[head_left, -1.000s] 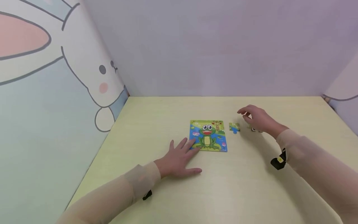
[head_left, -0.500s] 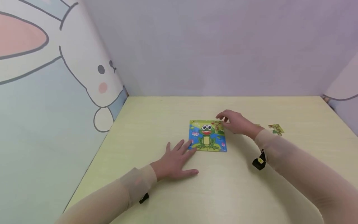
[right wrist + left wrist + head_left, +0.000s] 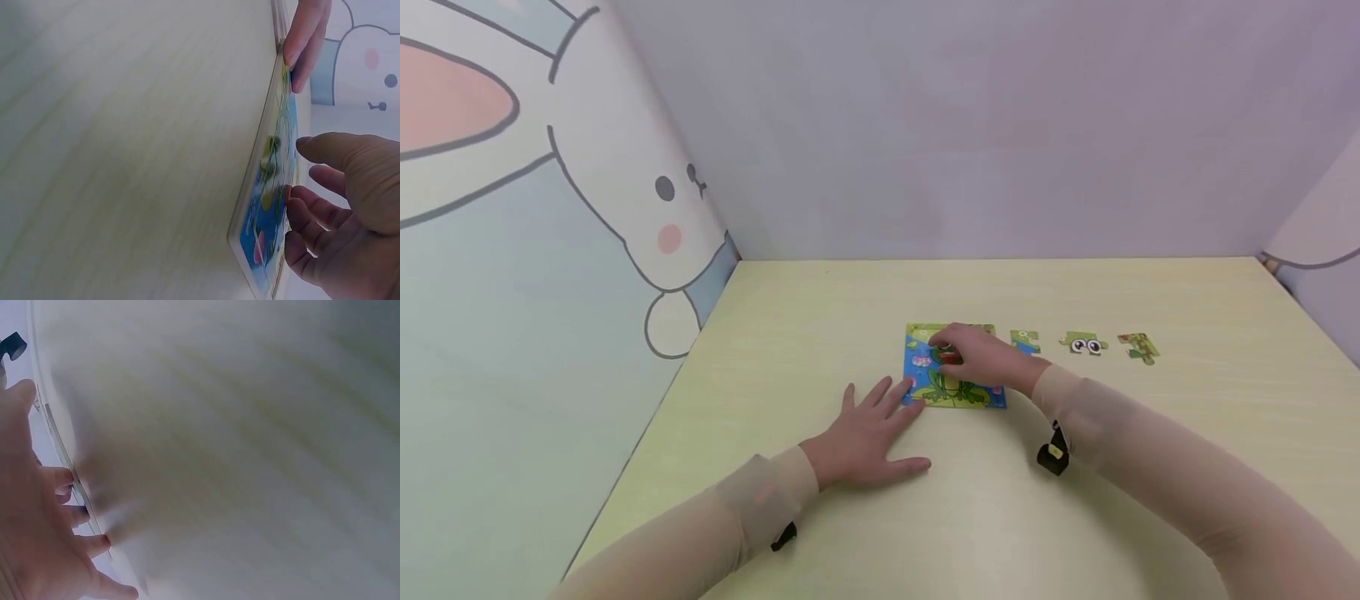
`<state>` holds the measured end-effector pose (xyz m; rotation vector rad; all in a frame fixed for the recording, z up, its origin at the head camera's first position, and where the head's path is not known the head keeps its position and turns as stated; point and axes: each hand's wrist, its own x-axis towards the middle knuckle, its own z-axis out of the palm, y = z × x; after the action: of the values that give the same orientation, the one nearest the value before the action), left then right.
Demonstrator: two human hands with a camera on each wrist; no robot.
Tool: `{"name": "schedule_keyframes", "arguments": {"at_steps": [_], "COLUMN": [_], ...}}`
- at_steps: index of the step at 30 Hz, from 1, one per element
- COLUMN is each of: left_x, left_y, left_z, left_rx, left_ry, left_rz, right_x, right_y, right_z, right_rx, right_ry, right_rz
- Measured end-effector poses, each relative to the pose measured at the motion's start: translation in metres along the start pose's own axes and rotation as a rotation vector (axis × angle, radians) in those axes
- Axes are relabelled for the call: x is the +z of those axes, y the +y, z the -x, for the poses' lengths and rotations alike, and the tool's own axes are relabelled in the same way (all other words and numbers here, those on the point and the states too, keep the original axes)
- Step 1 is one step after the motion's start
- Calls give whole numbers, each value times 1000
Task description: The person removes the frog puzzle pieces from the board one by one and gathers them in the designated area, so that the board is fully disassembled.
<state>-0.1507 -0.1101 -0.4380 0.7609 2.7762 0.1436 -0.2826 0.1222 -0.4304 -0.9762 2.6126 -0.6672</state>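
A square frog jigsaw puzzle (image 3: 917, 346) lies on the table, with its thick edge showing in the right wrist view. My left hand (image 3: 868, 437) rests flat with fingers spread, two fingertips over the puzzle's lower left corner. Above the puzzle's middle is my right hand (image 3: 988, 357), its fingers bent and the thumb apart from them. The fingertips are right at the frog's red mouth, and no loose piece shows between them. Part of the frog is hidden under this hand. In the right wrist view the fingertips (image 3: 299, 212) come close against the printed surface.
Three loose jigsaw pieces lie in a row right of the puzzle: a green and blue piece (image 3: 1024, 340), a piece with the frog's eyes (image 3: 1084, 343) and a brown and green piece (image 3: 1138, 347). The wall (image 3: 955, 167) rises behind the table.
My right hand has moved left from above the loose pieces, past the puzzle's upper right corner, to the puzzle's middle. The row of pieces is uncovered. My left hand has stayed nearly still.
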Motion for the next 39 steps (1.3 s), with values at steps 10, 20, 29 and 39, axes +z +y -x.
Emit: {"name": "schedule_keyframes", "arguments": {"at_steps": [10,20,29,39], "left_x": [-1,-1,0,0], "left_y": [1,2,2,2], "left_z": [0,-1,-2,-2], "left_rx": [9,8,3,8], "left_ry": [13,14,17,21], "left_rz": [19,10,7,8], "right_x": [8,8,8,10], "right_y": [-11,-11,-11,-11], "right_z": [-7,-9,-9,-9], "right_rx": [13,30,14,14], "right_ry": [-21,-14,6,28], "right_rz": [2,-18,-3,-1]}}
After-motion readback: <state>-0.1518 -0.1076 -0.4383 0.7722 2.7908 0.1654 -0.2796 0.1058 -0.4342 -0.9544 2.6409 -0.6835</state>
